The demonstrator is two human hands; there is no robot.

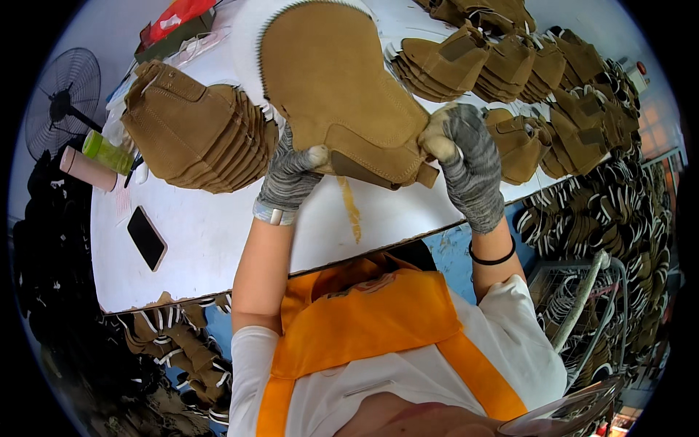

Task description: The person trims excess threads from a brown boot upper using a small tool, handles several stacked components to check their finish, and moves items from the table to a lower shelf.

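Note:
A brown suede boot upper (pixel 331 80) with a stitched edge and white fleecy lining is held up over the white table. My left hand (pixel 287 175), in a grey knit glove with bare-looking pale fingertips, pinches its lower left edge. At the lower right edge, next to a small brown tab, my gloved right hand (pixel 466 160) grips the same piece with thumb and bent fingers. Left of it stands a stack of brown boot uppers (pixel 196 131), close to my left hand. More stacked uppers (pixel 517 142) lie just beyond my right hand.
On the white table (pixel 196 247) lie a black phone (pixel 147 239), a pink cup (pixel 89 167) and a green cup (pixel 108 151). A fan (pixel 62 105) stands at the left. Further uppers (pixel 451 62) fill the back right. A wire cart (pixel 582 313) and heaped pieces (pixel 611 218) flank the right side.

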